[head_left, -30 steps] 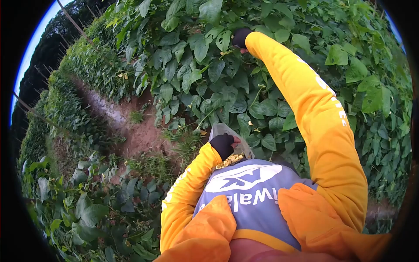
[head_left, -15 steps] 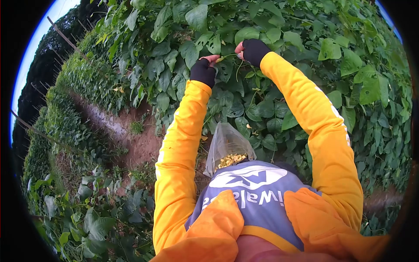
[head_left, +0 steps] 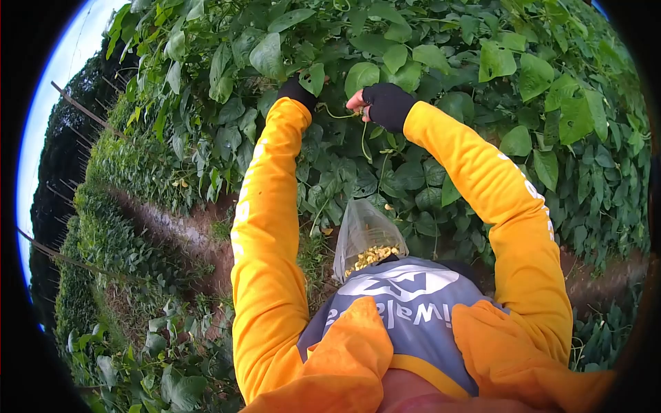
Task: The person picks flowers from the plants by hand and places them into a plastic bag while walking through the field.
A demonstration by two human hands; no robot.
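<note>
My right hand (head_left: 387, 106), in a black fingerless glove, pinches a thin green stem (head_left: 365, 143) among the leaves. Something small and yellowish shows at its fingertips, too small to name. To the left, my left hand (head_left: 296, 91), gloved the same way, reaches into the foliage. A leaf with holes (head_left: 312, 79) covers its fingers, so their state is hidden. Between the hands a thin curled stem (head_left: 334, 115) runs through the leaves. At my chest hangs a clear plastic bag (head_left: 365, 224), its bottom filled with small yellow flower-like pieces (head_left: 375, 256).
A dense wall of climbing leafy plants (head_left: 475, 131) stands in front and to the right. On the left, a bare soil path (head_left: 175, 230) runs between planted rows, with thin wooden poles (head_left: 86, 107) leaning there. More low plants (head_left: 165, 378) grow at lower left.
My left hand has moved left and up, away from the stem between the hands and behind a leaf. My right hand has shifted slightly left and down, still pinching a stem.
</note>
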